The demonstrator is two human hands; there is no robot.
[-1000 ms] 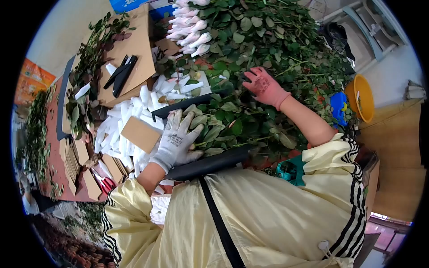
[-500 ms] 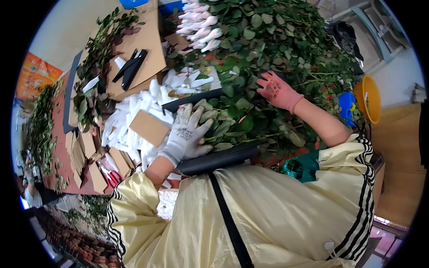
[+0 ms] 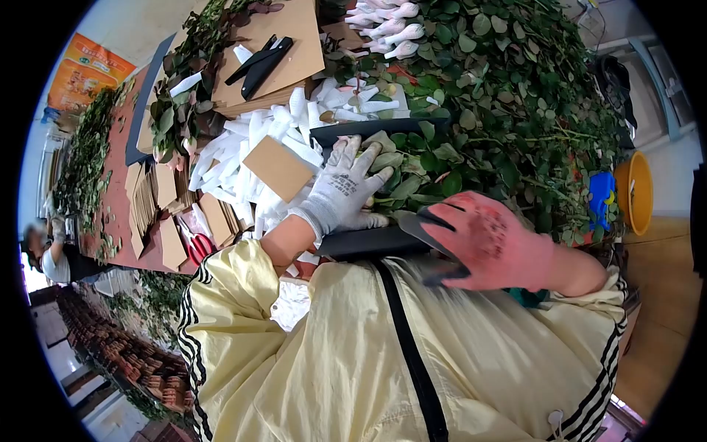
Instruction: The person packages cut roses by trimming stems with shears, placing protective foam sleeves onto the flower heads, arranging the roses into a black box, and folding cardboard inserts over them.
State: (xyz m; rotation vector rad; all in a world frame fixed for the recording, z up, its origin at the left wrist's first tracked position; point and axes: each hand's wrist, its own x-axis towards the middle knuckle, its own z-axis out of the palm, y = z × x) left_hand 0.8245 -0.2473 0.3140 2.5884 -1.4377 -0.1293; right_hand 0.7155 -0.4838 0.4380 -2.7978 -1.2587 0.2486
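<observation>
My left hand [image 3: 345,190], in a white glove with grey print, lies flat with spread fingers on green rose leaves [image 3: 407,188]. These leaves lie between two raised sides of a black folded sheet or holder: a far side [image 3: 390,131] and a near side [image 3: 372,241] against my jacket. My right hand [image 3: 490,243], in a pink glove with dark fingertips, is at the right end of the near side. Its thumb and fingers are apart and partly blurred; I make out nothing held. A brown cardboard piece [image 3: 278,168] lies left of my left hand on white foam sleeves [image 3: 250,136].
A black stapler-like tool [image 3: 265,68] rests on stacked cardboard [image 3: 303,40]. Red-handled scissors [image 3: 197,243] lie near cardboard pieces at left. Sleeved rose heads [image 3: 394,29] and a leafy heap [image 3: 515,96] fill the back. A yellow basin [image 3: 633,193] stands right; another person [image 3: 55,258] is far left.
My right hand has come from the leafy heap toward me, down to the right end of the black near side. My left hand stays on the leaves. The whole view has shifted.
</observation>
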